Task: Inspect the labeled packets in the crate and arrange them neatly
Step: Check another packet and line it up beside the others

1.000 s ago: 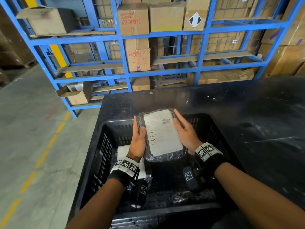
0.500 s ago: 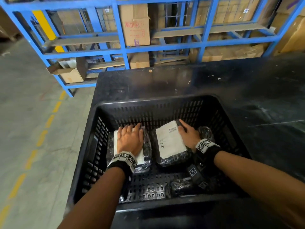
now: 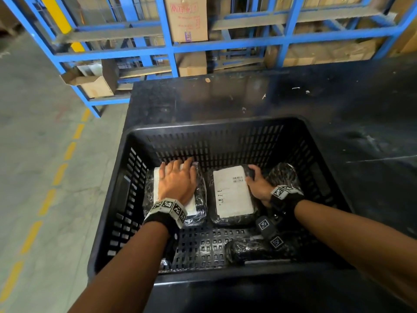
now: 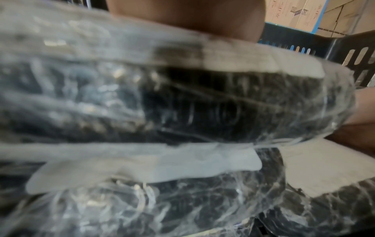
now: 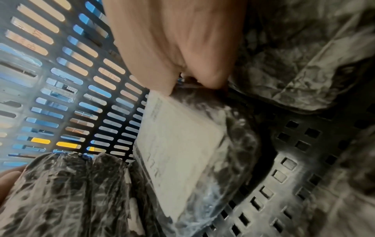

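- A person bent over a black slotted plastic crate (image 3: 144, 181) on a dark table (image 3: 338, 105), where shrink-wrapped black packets with white paper labels lay on the crate floor.
- The left hand (image 3: 177, 182) lay spread and flat, fingers straight, on the stacked left packets (image 3: 200, 199) against the crate's far wall; the left wrist view showed two wrapped packets, one upon the other.
- The right hand (image 3: 259, 185) curled around the right edge of the middle packet (image 3: 232, 192), label up, just beside the left stack.
- A third wrapped packet (image 3: 283, 175) sat at the crate's right side, behind that hand; another dark bundle (image 3: 250, 251) lay near the crate's front wall, well apart from the row.
- The slick film could let the upper packet slide off the stack if the flat palm pushed sideways; nudging the middle packet might also ruck its label or skew the row.
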